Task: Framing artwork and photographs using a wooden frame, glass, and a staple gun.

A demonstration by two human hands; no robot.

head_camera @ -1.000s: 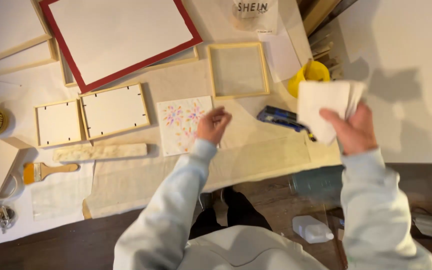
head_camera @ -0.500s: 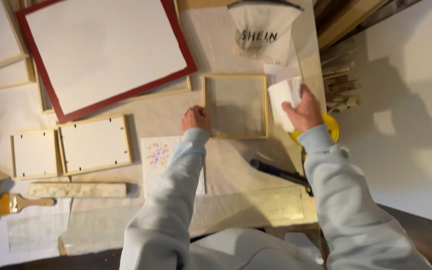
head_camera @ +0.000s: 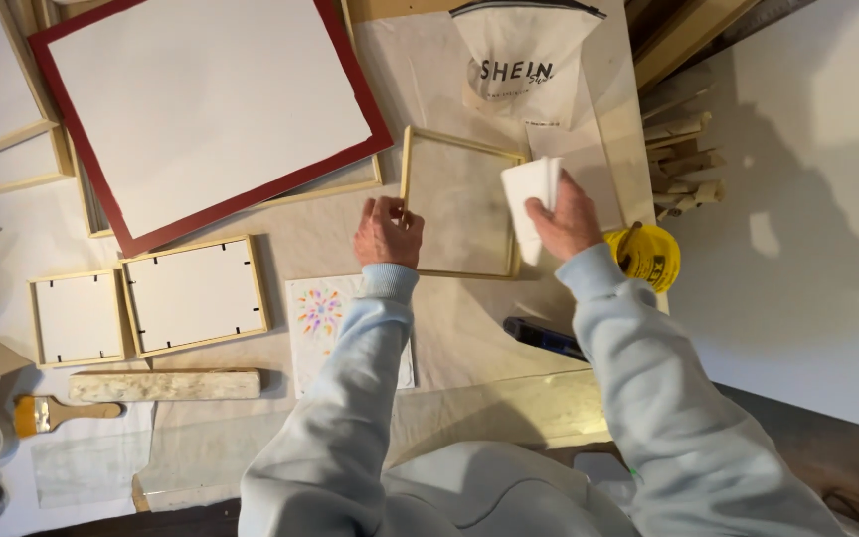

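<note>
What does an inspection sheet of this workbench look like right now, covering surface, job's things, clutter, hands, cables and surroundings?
Surface: pale paper-covered table, crowded.
Job's things: small square light-wood frame, lying flat; folded white cloth resting on its right side.
Clutter: large red-edged white board; two small backed wooden frames; flower-painted white card; wooden-handled brush; yellow tub; white plastic bag.
Hands: left hand grips the frame's left edge; right hand holds the cloth.
Cables: nothing seen.
Surroundings: wood strips; white wall.

Single head-worn view, looking steeply down from above the person's shoulders onto the surface (head_camera: 350, 239); both sleeved arms enter from the near edge, the scene at arm's length.
</note>
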